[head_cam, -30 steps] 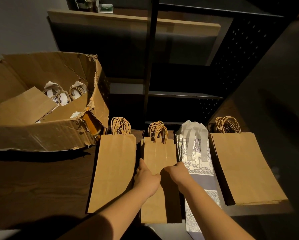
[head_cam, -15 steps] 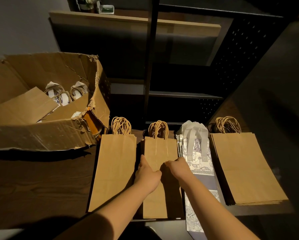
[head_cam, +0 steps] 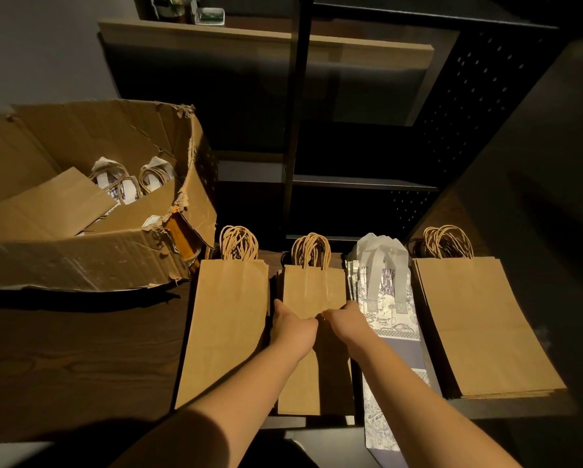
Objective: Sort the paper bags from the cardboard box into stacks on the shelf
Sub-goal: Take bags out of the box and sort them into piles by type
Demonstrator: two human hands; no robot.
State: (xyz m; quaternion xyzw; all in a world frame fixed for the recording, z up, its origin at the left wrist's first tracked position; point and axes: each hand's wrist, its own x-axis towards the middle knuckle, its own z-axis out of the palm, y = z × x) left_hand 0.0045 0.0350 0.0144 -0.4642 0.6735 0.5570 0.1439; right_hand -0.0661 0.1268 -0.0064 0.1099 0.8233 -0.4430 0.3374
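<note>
Four stacks of paper bags lie on the dark shelf (head_cam: 80, 349): a tall brown stack (head_cam: 227, 319), a narrow brown stack (head_cam: 312, 288), a white and purple patterned stack (head_cam: 389, 309) and a wide brown stack (head_cam: 476, 319). My left hand (head_cam: 293, 329) and my right hand (head_cam: 346, 324) both rest on the narrow brown stack. Each thumb lies along a side edge, and the fingers curl in toward the middle. The torn cardboard box (head_cam: 80, 261) at the left holds more patterned and brown bags (head_cam: 124, 184).
Black metal shelving with a perforated side panel (head_cam: 469, 106) rises behind the stacks, and an upright post (head_cam: 295, 130) stands in the middle. A wooden upper shelf (head_cam: 266, 42) carries a small plant and a tin. The patterned bags overhang the front edge.
Both hands have slid forward with the narrow brown bag, pushing it deeper onto its stack so its handles line up with the others.
</note>
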